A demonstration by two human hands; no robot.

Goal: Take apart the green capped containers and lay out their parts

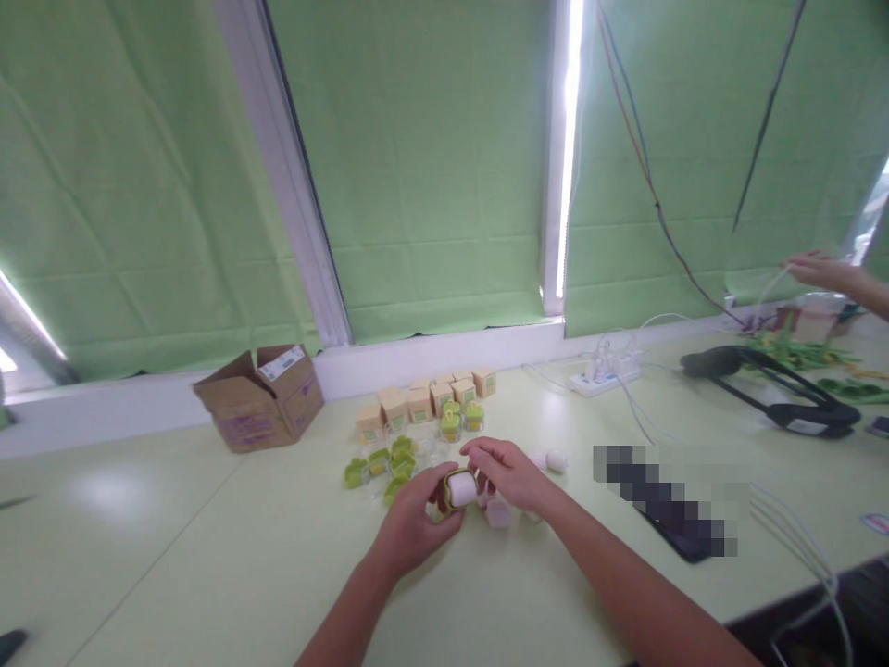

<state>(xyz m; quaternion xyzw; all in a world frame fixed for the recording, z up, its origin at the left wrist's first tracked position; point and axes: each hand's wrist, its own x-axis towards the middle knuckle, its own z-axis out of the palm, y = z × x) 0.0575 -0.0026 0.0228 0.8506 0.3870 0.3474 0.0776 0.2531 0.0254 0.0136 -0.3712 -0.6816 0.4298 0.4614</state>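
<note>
Fingers of my left hand (415, 524) wrap the green holder (444, 500) just above the table (208, 556) while my right hand (509, 472) pinches the white roller (461, 488), which I judge should be pressed in squarely, not tilted

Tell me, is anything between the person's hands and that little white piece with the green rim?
Nothing visible is. The left hand holds the green-rimmed white piece directly, and the right hand touches it from the other side. The loose green clips lie behind on the table, apart from both hands.
</note>
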